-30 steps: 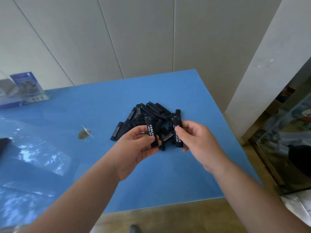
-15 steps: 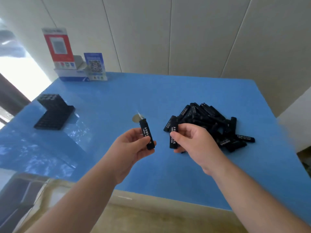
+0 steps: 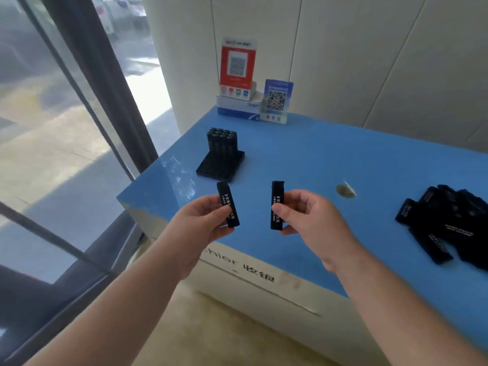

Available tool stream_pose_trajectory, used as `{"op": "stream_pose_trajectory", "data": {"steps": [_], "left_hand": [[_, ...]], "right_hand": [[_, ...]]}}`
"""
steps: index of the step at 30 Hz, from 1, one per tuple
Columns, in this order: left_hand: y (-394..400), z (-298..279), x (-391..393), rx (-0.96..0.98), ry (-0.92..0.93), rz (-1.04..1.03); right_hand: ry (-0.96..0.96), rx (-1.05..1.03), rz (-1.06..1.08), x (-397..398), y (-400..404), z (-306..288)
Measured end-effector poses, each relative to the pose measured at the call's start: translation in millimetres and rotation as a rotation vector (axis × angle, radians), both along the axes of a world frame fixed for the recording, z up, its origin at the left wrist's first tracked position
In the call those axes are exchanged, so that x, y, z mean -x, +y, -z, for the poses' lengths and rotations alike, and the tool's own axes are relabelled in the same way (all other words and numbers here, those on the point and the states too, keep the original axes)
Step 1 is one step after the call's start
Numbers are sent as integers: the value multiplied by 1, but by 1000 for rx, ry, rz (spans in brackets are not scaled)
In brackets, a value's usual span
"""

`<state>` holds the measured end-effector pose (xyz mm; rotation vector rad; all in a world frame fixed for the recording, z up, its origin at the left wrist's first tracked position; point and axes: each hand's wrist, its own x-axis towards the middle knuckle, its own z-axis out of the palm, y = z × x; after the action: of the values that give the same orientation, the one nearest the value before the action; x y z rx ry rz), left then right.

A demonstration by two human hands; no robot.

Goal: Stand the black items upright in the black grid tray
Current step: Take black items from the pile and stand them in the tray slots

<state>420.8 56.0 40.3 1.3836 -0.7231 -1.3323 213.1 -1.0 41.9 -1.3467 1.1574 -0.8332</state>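
View swung left since half second ago: window (image 3: 52,128) now fills left side. Tray (image 3: 220,165) nearer you, upright items (image 3: 222,142) at its back (rows blurred). Your left hand (image 3: 200,225) pinches lighter (image 3: 228,204); right hand (image 3: 311,223) pinches another (image 3: 277,206), held wider apart than before. Pile (image 3: 449,220) now at far right.

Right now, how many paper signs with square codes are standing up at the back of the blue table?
2. The red-and-white code sign stands on a white-and-blue box by the wall; the smaller blue code sign stands beside it, to its right.
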Motion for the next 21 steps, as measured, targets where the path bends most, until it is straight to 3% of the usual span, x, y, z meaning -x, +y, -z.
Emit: {"op": "stream_pose_trajectory", "data": {"steps": [10, 21], "left_hand": [[-16, 12, -89, 6, -52, -31], [-121, 28, -136, 0, -204, -41]], "right_hand": [[32, -7, 4, -90, -16, 19], [2, 2, 17, -140, -115, 38]]}}
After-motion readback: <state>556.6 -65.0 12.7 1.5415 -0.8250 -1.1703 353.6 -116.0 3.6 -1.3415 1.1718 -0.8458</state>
